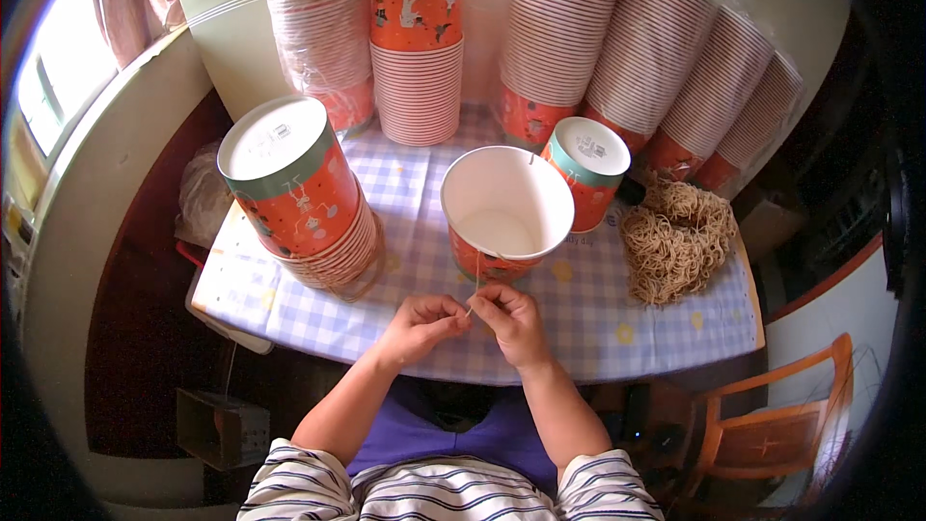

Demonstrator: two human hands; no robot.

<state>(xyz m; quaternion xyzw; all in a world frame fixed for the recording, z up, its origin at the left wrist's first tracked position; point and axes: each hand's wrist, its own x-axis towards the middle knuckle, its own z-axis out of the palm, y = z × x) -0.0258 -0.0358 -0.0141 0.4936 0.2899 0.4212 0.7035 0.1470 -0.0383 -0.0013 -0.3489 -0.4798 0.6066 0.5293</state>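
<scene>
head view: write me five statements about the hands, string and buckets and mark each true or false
1. The left hand and right hand hold a thin beige string between them. True.
2. The open orange paper bucket with a white inside stands mouth down. False: that bucket stands mouth up.
3. The tangled heap of beige string lies on the right part of the blue-and-white checked tablecloth. True.
4. The right hand rests on the tangled heap. False: it is at the thin string, apart from the heap.
5. The stack of nested orange-and-green paper buckets at the left has a white base facing up. True.
</scene>
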